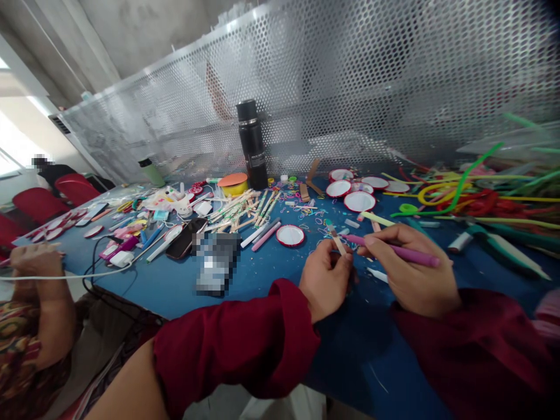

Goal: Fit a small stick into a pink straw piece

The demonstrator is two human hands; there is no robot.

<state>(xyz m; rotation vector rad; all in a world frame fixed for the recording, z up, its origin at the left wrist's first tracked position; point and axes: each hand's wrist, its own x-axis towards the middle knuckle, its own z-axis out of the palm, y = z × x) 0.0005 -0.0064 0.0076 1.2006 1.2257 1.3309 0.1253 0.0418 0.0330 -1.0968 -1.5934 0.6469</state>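
Observation:
In my left hand [324,281] a short wooden craft stick [338,240] is pinched between thumb and fingers, its far end coloured green. My right hand [415,277] is closed around a purple marker pen [413,254], whose tip points left toward the stick. Whether the tip touches the stick I cannot tell. Just under the right fingers lies a small white pointed piece [377,275]. Left of my hands, a red-rimmed white lid [290,235] rests on the blue table [262,274], beside a pink marker [266,236].
A black bottle [252,149] stands against the perforated metal screen [350,76]. Wooden sticks [245,210], more lids [359,201] and small rubber bands crowd the table. Green-handled pliers [503,245] and coloured pipe cleaners [455,195] lie right. Another person's hands [37,262] are at far left.

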